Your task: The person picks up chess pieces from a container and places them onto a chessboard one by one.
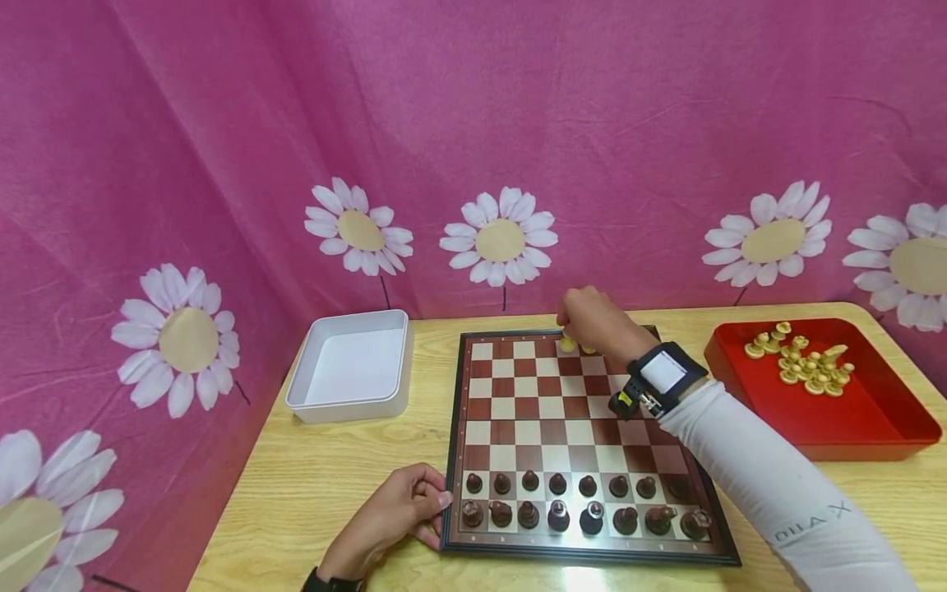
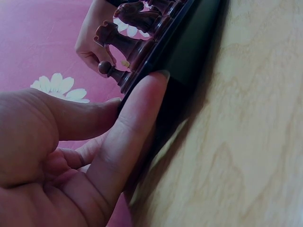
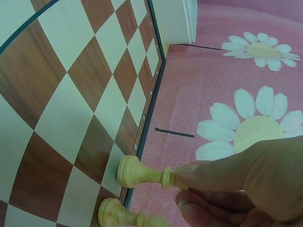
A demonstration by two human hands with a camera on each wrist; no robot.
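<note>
A checkered chessboard [image 1: 515, 409] with a dark frame lies on the table. Near its front-left corner my left hand [image 1: 403, 506] grips the edge between thumb and fingers. At the far edge, my right hand [image 1: 601, 319] pinches the top of a cream chess piece [image 3: 142, 173], whose base is at a pale far-row square; its head is hidden by the fingers. Another cream chess piece [image 3: 124, 213] stands beside it, partly cut off. Two rows of dark chess pieces, with pawns [image 1: 557, 483] in front of larger pieces such as a rook [image 2: 120, 40], occupy the near side.
To the right sits a red tray [image 1: 829, 427] holding several cream chess pieces [image 1: 814, 370]. A white tray [image 1: 348, 409] stands at the left of the board. Behind the wooden table [image 1: 296, 485] hangs a pink curtain [image 1: 629, 148] with daisies.
</note>
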